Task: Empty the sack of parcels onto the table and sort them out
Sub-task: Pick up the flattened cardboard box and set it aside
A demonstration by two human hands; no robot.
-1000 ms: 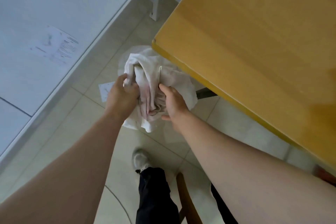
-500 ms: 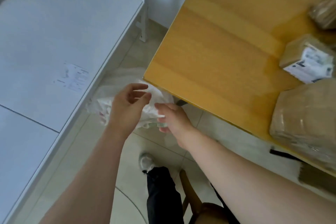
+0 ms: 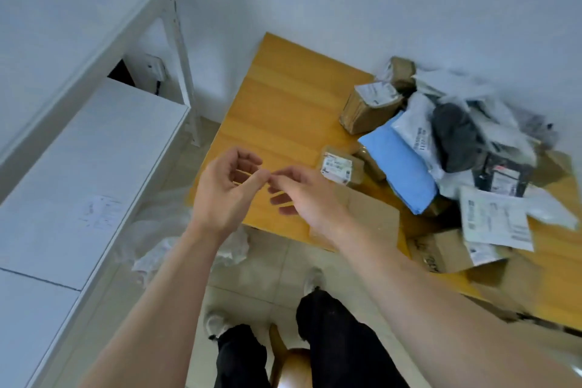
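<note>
Head view: your left hand and right hand hover empty, fingers loosely curled, over the table corner. Sack lies crumpled on the floor by your feet, a likely trip hazard. Parcels sit heaped at right; brown box sits at the near edge, so tugging the pile could drop it.

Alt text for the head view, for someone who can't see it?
The left hand and right hand, both empty, hover with fingertips nearly touching over the corner of a wooden table. A heap of parcels covers the table's right side; the crumpled white sack lies on the floor beside a shelf.
</note>
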